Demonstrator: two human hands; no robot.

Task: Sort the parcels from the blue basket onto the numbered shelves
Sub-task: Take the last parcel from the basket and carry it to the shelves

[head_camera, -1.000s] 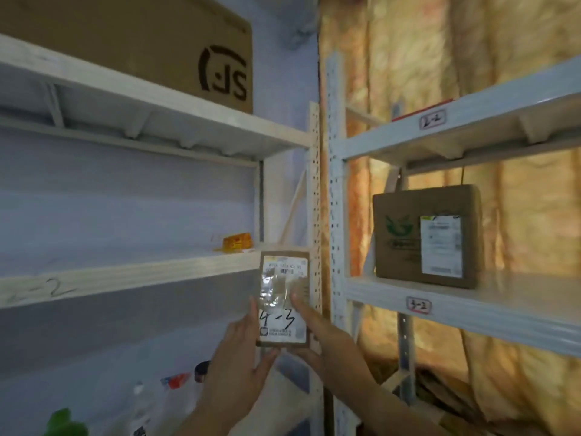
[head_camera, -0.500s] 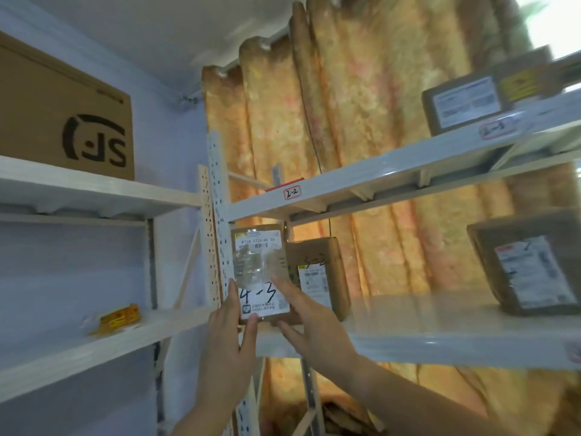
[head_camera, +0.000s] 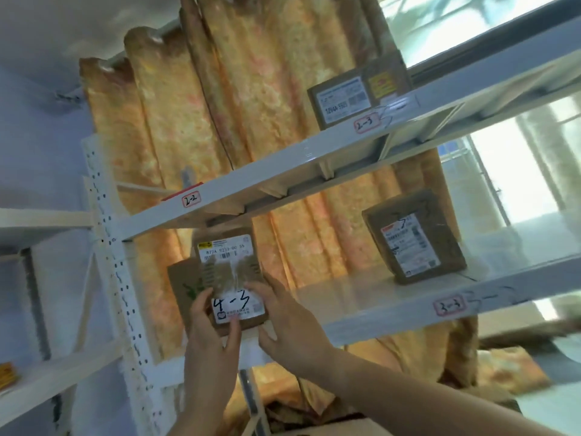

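The upper shelf (head_camera: 283, 158), tagged 2-2 (head_camera: 191, 199) and 2-3 (head_camera: 364, 123), bears a box (head_camera: 342, 100) at 2-3. The lower shelf (head_camera: 393, 313), tagged 3-3 (head_camera: 449, 306), bears a right box (head_camera: 412, 237) and a left box (head_camera: 184, 287). A yellow packet (head_camera: 8, 374) lies on the left rack's shelf (head_camera: 63, 369).

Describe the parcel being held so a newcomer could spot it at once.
Start at the white rack before the orange curtain and find the shelf tagged 3-3. At its left end, the left hand and right hand hold a brown parcel in front of a leaf-printed box. Only it has 4-3 handwritten in black on its label.
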